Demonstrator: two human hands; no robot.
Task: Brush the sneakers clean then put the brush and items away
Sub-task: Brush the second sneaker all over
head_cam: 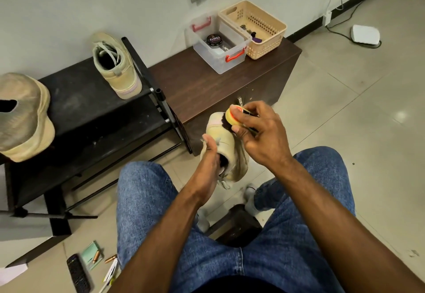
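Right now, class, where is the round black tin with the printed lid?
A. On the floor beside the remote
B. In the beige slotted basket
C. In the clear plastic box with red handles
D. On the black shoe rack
C: the black tin sits inside the clear plastic box on the brown cabinet, beside the beige basket.

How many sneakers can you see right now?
3: one sneaker held in the left hand, one on the rack's top, one at its left edge, partly cropped.
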